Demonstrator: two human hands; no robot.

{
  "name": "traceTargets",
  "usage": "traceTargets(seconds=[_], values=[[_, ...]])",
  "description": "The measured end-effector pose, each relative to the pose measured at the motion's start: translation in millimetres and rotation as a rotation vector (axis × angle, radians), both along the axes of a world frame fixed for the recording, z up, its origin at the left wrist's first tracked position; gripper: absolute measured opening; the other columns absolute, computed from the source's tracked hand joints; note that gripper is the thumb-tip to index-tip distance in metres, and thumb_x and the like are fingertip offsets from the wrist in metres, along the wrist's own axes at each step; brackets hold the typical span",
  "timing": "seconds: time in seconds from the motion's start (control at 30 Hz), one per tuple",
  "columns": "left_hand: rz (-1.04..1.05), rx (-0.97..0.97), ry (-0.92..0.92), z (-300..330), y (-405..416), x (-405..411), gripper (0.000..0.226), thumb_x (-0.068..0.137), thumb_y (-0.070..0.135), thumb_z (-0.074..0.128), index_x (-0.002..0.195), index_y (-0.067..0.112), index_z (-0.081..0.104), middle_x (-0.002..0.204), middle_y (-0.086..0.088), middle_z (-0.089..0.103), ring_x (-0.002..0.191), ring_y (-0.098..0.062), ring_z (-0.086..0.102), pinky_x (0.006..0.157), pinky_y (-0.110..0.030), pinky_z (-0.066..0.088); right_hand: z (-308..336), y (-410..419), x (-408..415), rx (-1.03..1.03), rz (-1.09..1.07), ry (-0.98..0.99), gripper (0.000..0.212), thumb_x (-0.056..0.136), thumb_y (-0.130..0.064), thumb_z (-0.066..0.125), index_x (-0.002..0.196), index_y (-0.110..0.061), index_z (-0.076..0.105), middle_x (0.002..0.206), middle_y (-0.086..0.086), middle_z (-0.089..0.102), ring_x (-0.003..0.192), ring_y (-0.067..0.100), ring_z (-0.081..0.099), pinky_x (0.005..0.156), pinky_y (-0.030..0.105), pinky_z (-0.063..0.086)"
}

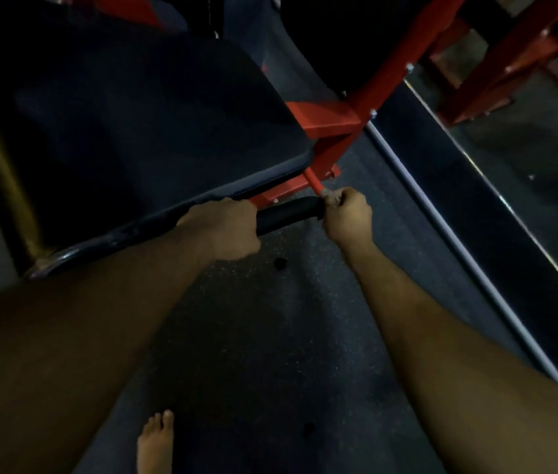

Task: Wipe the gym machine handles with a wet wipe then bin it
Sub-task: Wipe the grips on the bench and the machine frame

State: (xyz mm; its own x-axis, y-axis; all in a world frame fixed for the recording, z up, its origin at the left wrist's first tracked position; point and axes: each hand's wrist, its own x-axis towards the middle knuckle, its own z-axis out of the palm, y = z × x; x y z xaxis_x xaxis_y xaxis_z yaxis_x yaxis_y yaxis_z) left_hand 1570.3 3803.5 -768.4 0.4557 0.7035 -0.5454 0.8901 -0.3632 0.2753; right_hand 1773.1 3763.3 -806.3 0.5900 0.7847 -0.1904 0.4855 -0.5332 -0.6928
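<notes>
A black handle point(287, 213) is lying nearly level, rising rightward; left hand point(222, 227) is gripping it, right hand point(346, 213) is pinching a wipe point(330, 197) at its right end

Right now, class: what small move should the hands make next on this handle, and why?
Probably slide the right hand along the black handle grip toward the left hand. The right hand pinches something pale, likely the wipe, at the grip's end by the red rod, while the left hand holds the other end.
</notes>
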Motion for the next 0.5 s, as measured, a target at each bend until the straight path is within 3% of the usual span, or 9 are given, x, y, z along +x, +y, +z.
traceTargets(seconds=[0.17, 0.27, 0.37, 0.4, 0.5], values=[[0.026, -0.044, -0.02, 3, -1, 0, 0.031, 0.091, 0.03, 0.063, 0.118, 0.018, 0.055, 0.09, -0.002, 0.055, 0.079, -0.018, 0.059, 0.069, -0.035, 0.052, 4, -23, -3, 0.144, 0.295, -0.099, 0.014, 0.102, -0.026, 0.054, 0.095, -0.017, 0.062, 0.073, 0.002, 0.064, 0.062, 0.016, 0.059, 0.055, 0.036, 0.051], [0.043, -0.019, -0.017, 8, -4, 0, 0.034, 0.091, 0.027, 0.061, 0.124, 0.019, 0.056, 0.088, 0.001, 0.049, 0.079, -0.017, 0.056, 0.07, -0.036, 0.05, -5, -21, 5, 0.116, 0.171, 0.054, 0.014, 0.102, -0.034, 0.055, 0.091, -0.027, 0.06, 0.072, 0.0, 0.067, 0.06, 0.014, 0.061, 0.056, 0.039, 0.055], [0.062, -0.001, -0.015, 8, -6, 0, 0.034, 0.092, 0.027, 0.062, 0.124, 0.018, 0.057, 0.089, 0.002, 0.049, 0.079, -0.017, 0.056, 0.07, -0.036, 0.049, -8, 2, 6, 0.05, 0.019, 0.094, 0.02, 0.1, -0.036, 0.055, 0.084, -0.024, 0.058, 0.078, 0.003, 0.069, 0.073, 0.023, 0.066, 0.071, 0.048, 0.059], [0.069, -0.001, -0.018, 8, -6, 1, 0.034, 0.092, 0.028, 0.063, 0.124, 0.018, 0.058, 0.09, 0.001, 0.051, 0.081, -0.018, 0.058, 0.072, -0.037, 0.051, -3, 8, 4, 0.03, 0.03, 0.043, 0.021, 0.101, -0.033, 0.054, 0.083, -0.022, 0.057, 0.079, 0.001, 0.067, 0.075, 0.022, 0.065, 0.073, 0.044, 0.057], [0.094, -0.012, -0.036, 7, -5, 0, 0.031, 0.09, 0.029, 0.065, 0.118, 0.019, 0.061, 0.09, 0.001, 0.056, 0.08, -0.019, 0.061, 0.073, -0.039, 0.055, 9, 7, -8, 0.082, 0.265, -0.094, 0.016, 0.103, -0.024, 0.049, 0.09, -0.019, 0.056, 0.077, 0.0, 0.064, 0.065, 0.014, 0.058, 0.059, 0.035, 0.05]])
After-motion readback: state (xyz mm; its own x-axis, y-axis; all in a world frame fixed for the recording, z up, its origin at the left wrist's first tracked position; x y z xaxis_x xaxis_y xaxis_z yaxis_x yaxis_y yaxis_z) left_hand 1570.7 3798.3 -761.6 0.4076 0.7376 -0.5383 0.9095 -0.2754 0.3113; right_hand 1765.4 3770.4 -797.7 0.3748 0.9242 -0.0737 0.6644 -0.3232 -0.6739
